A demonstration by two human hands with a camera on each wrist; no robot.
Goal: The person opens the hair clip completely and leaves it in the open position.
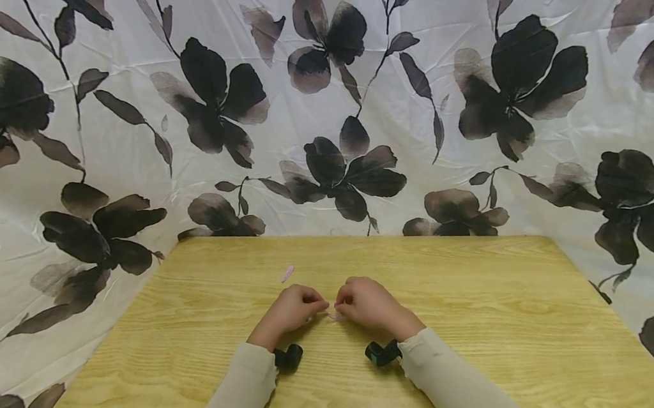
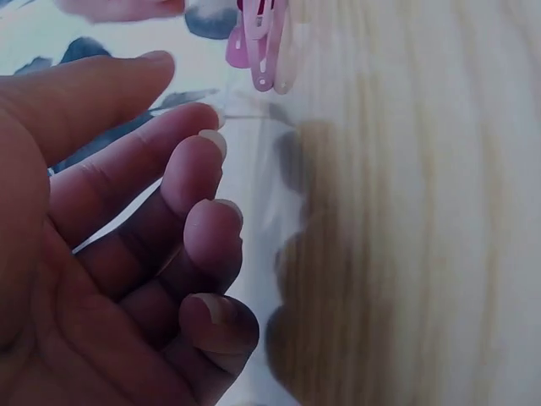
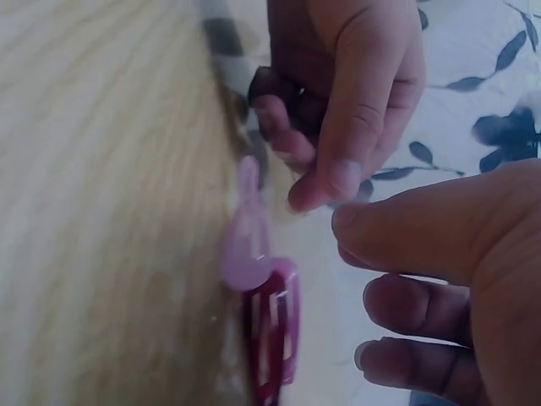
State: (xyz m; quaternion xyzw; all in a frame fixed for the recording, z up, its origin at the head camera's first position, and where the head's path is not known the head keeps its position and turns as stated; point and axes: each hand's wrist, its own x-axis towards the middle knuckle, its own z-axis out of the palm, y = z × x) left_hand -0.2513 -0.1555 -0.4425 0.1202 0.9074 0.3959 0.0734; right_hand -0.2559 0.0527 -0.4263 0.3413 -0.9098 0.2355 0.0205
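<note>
Several snap hair clips lie together on the table between the hands: a pale pink clip, a dark red clip and a brighter pink one. In the head view this pink cluster is partly covered by the fingers. My left hand is just left of it, fingers loosely bent and thumb apart from them, with nothing between. On the other side is my right hand, its thumb and fingertips close over the clips. No clip shows in its fingers. In the left wrist view the clips appear beyond the fingertips.
A separate pink hair clip lies farther back, left of centre. The wooden table ends at a floral cloth hanging behind and along the sides. Each wrist wears a dark camera band.
</note>
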